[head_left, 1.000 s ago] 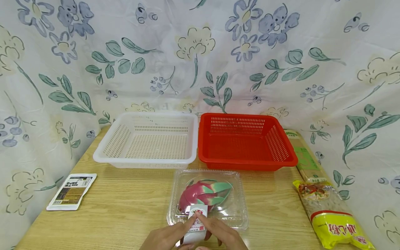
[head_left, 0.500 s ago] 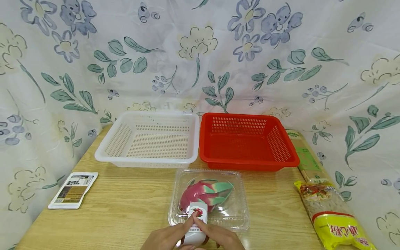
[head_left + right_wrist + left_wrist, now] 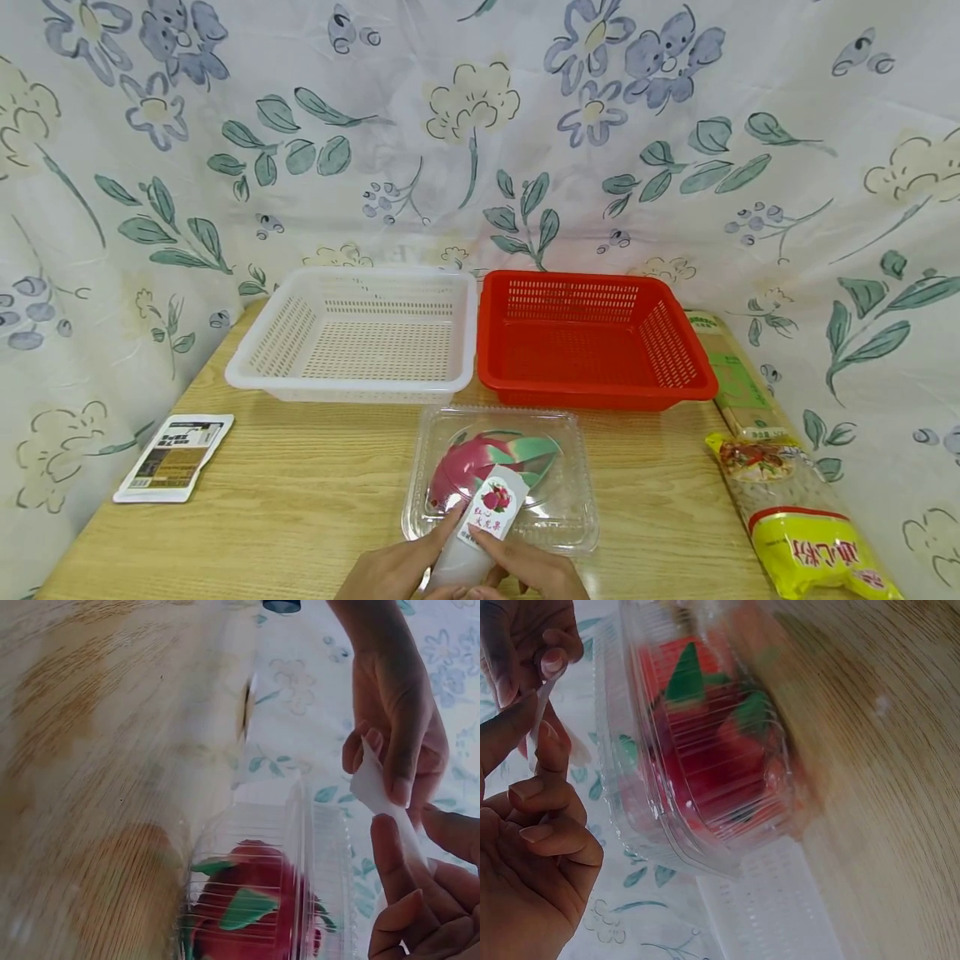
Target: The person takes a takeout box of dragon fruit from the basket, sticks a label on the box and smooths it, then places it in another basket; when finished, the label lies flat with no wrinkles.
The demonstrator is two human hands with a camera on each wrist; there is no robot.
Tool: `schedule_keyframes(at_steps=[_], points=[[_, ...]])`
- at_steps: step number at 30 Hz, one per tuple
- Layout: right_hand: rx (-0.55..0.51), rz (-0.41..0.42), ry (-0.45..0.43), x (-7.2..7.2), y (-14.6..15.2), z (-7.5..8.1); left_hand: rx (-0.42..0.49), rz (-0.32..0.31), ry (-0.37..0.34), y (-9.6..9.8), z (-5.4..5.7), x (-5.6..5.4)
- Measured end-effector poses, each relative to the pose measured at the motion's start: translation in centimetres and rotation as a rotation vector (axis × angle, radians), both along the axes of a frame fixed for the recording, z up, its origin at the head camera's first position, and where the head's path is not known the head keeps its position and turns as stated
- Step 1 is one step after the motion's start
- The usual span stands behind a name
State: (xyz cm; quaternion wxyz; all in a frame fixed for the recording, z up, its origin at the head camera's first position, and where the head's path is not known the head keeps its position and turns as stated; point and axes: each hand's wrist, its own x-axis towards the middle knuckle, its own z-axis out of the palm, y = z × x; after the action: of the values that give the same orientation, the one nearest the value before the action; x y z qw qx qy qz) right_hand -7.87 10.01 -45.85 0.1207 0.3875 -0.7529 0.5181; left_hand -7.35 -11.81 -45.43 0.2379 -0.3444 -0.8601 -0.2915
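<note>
A white sticker label [image 3: 491, 506] with a printed dragon fruit and red lettering slants up to the right over the near edge of a clear plastic clamshell box [image 3: 576, 521]. My left hand [image 3: 397, 568] pinches the strip between thumb and forefinger from the left. From the right, my right hand [image 3: 536, 571] pinches it too, its forefinger lying across the printed face. In the right wrist view the label [image 3: 373, 786] spans thinly between both hands. Inside the closed box lies a pink dragon fruit [image 3: 468, 464] with green-tipped scales, partly covered by the label.
Behind the box stand a white basket [image 3: 345, 386] and a red basket [image 3: 600, 390], side by side. A flat white pouch [image 3: 174, 458] lies at the left. On the right are a yellow-and-clear noodle bag [image 3: 798, 521] and a green-labelled packet [image 3: 738, 383] behind it.
The label has gone from nearly straight to tilted toward the right, and more of its printing shows. My forefingers, which met at its middle, now sit apart. The box stays put.
</note>
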Motion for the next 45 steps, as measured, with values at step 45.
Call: schedule_keyframes(at_steps=[45], points=[[-0.044,-0.034,0.066,0.5,-0.1,-0.2,0.254,-0.288,-0.071,0.6,0.0,0.4]])
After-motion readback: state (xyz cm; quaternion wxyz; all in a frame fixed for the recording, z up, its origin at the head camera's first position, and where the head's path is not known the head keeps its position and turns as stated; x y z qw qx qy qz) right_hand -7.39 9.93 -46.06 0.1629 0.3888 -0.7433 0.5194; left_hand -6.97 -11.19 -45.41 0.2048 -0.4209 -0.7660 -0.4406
